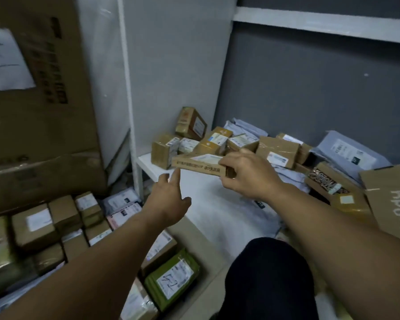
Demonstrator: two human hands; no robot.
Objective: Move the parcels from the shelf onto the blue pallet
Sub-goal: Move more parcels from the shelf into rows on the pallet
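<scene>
My right hand (245, 174) grips the right end of a flat, long brown parcel (194, 163) with printed text on its side, held just above the white shelf (201, 192). My left hand (169, 197) is open, fingers stretched toward the parcel's left end, one fingertip close under it. Behind it on the shelf lie several small brown boxes (164, 150) and grey mailer bags (349, 153). Down at the lower left is a pile of parcels (39, 225), among them a green bag (173, 278). The blue pallet is hidden.
A large cardboard carton (39, 100) stands at the left beside the shelf's white post (127, 95). An open box of metal parts (323, 181) and a printed brown carton (393, 199) sit at the right. My dark-clothed knee (270, 278) is at the bottom.
</scene>
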